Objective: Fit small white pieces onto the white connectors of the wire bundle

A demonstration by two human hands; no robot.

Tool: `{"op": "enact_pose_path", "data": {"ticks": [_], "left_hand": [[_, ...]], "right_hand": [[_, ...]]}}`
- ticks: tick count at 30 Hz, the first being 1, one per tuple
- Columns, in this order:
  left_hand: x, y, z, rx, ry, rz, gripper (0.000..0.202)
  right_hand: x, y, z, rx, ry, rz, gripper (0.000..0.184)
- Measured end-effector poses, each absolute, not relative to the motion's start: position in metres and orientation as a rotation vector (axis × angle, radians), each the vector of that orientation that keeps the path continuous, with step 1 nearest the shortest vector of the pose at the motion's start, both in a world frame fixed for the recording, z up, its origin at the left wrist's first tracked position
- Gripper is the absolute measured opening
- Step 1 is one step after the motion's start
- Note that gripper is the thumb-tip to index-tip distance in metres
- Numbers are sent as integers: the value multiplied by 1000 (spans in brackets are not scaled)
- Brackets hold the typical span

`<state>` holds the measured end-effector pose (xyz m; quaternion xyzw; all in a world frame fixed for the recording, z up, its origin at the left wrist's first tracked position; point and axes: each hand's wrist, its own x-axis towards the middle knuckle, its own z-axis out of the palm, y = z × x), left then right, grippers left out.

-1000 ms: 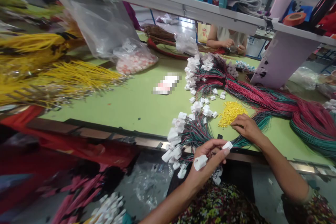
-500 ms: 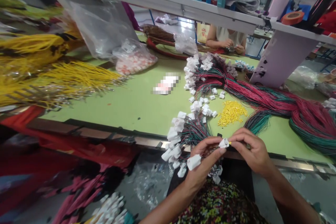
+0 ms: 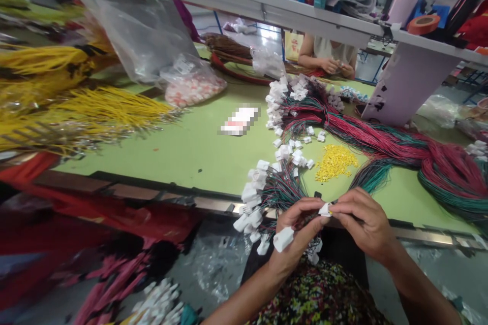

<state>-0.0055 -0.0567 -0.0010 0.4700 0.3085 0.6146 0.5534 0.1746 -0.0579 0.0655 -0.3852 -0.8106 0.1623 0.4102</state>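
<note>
My left hand (image 3: 299, 228) and my right hand (image 3: 364, 223) meet at the front edge of the green workbench. Between their fingertips sits a small white plastic connector (image 3: 325, 209) on the end of a wire, with a tiny yellow piece (image 3: 330, 212) pressed at it by my right fingers. A second white connector (image 3: 283, 239) hangs below my left fingers. A wire bundle (image 3: 282, 190) with many white connectors (image 3: 251, 198) lies beside my left hand. Farther up, a loose pile of yellow pieces (image 3: 335, 162) lies on the bench.
Long red-and-green wire bundles (image 3: 430, 167) curve right; yellow wire bundles (image 3: 107, 109) lie left. A plastic bag of pinkish parts (image 3: 192, 89) sits on the green workbench (image 3: 183, 155). A shelf (image 3: 267, 2) spans above, and a co-worker (image 3: 328, 58) works beyond it.
My right hand has left the wires near the yellow pile and come to the connector in my left fingers, with a yellow piece now showing at the connector.
</note>
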Motion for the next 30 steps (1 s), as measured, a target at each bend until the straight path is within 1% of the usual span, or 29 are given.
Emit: {"op": "enact_pose_path", "data": {"ticks": [3,6,10,13,15,19,22,24,26,28,30], "left_hand": [[-5,-56,-1,1144,723,1455,21],[-5,-56,0,1168,730,1465,20],[-5,-56,1,1169,747,1461,17],[-4,-57,1,1172,741,1446,17],[-4,-58,1,1179,748,1442,16],[-5,-58,2,1169,755,1423,15],[-4,-58,3,1151,762,1409,15],[-4,-59,3,1137,782,1399,14],[-3,-59,3,1118,807,1402,14],[-2,-59,4,1099,832,1410,14],[-1,-59,5,1085,851,1420,14]], "right_hand": [[174,-57,66,-968,-2027,413,19],[173,-57,64,-991,-1971,499,18],[171,-56,60,-1105,-1748,844,8],[171,-53,56,-1128,-1544,1181,17],[173,-49,54,-1112,-1453,1348,23],[176,-43,53,-1090,-1405,1466,24],[174,-43,53,-1058,-1450,1386,20],[171,-45,52,-1051,-1521,1189,13],[167,-47,51,-1049,-1626,920,6],[165,-50,50,-1037,-1723,699,8],[164,-52,49,-1022,-1782,596,12]]}}
